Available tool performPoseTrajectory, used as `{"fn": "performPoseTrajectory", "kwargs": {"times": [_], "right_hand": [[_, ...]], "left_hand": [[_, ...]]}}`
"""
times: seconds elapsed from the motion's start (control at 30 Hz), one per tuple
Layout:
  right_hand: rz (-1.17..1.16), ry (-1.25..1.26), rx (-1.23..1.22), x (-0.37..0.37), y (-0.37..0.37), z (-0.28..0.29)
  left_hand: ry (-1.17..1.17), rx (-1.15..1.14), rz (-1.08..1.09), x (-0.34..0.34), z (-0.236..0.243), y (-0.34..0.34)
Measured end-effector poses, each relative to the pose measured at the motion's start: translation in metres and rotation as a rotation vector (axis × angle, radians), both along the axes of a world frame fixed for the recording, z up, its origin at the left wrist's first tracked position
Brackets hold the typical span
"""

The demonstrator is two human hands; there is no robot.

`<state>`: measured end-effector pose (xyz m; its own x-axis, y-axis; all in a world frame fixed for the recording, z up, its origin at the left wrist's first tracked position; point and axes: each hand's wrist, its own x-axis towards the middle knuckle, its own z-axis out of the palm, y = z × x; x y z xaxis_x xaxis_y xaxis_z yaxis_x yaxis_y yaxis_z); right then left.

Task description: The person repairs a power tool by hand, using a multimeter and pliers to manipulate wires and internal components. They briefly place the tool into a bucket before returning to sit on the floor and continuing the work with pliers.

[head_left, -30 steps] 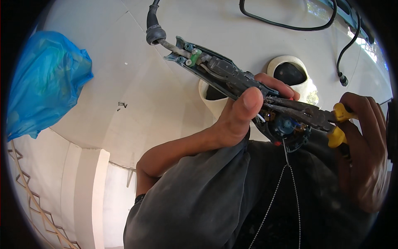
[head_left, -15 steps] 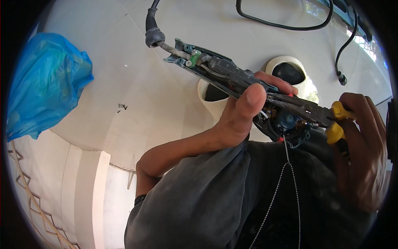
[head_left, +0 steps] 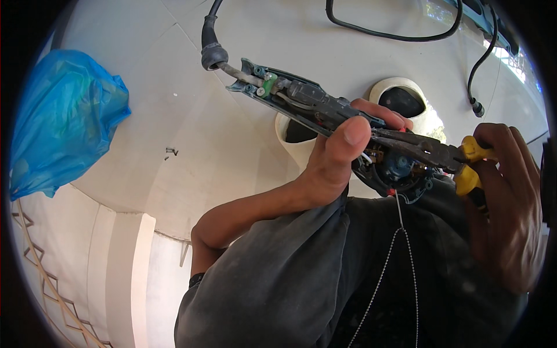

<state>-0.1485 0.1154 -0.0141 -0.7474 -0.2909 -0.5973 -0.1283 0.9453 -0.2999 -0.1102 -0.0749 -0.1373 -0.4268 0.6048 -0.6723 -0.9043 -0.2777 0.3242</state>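
An opened dark plastic tool housing (head_left: 307, 98), with grey innards, a green clamp (head_left: 267, 84) and a round motor end (head_left: 397, 168), rests in the grip of my left hand (head_left: 331, 174), thumb over its near side. Its cord runs up through a black rubber boot (head_left: 213, 52). My right hand (head_left: 505, 209) grips long-nose pliers (head_left: 423, 149) with yellow handles, their jaws inside the housing just right of my left thumb; what the tips hold is hidden. A thin pin or wire at the motor end meets a bead chain (head_left: 414, 272) running down over dark clothing.
A blue plastic bag (head_left: 69, 122) lies at left, small screws (head_left: 171, 152) nearby. Two white openings with dark centres (head_left: 400, 100) sit behind the hands. Black cables (head_left: 394, 37) lie at top right beside a blue object (head_left: 493, 23). A pale ledge (head_left: 125, 272) stands lower left.
The pliers and my right hand have risen slightly and closed in on the housing. The housing's left end has dipped a little; my left thumb still presses on it.
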Motion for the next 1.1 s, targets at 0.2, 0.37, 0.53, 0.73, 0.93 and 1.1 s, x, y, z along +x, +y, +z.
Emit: {"fn": "performPoseTrajectory", "kwargs": {"times": [0.2,0.37,0.53,0.73,0.93,1.1], "right_hand": [[-0.091,-0.061,0.016,-0.0015,-0.0004,0.0007],[0.027,-0.08,0.05,-0.0079,0.0019,0.0041],[0.006,-0.07,0.055,-0.0071,0.0013,0.0015],[0.006,-0.069,0.055,-0.0061,0.0024,0.0012],[0.013,-0.071,0.049,-0.0062,0.0047,0.0001],[0.023,-0.083,0.048,-0.0054,0.0065,-0.0018]], "left_hand": [[-0.018,-0.006,-0.002,0.0003,0.0002,0.0017],[-0.001,-0.012,-0.005,-0.0015,0.0026,0.0014],[0.007,-0.019,0.009,0.0015,0.0002,0.0024],[0.001,-0.02,0.009,0.0012,0.001,0.0027],[0.003,-0.012,-0.004,0.0024,-0.0005,0.0004],[0.019,-0.011,-0.019,0.0014,-0.0018,-0.0012]]}}
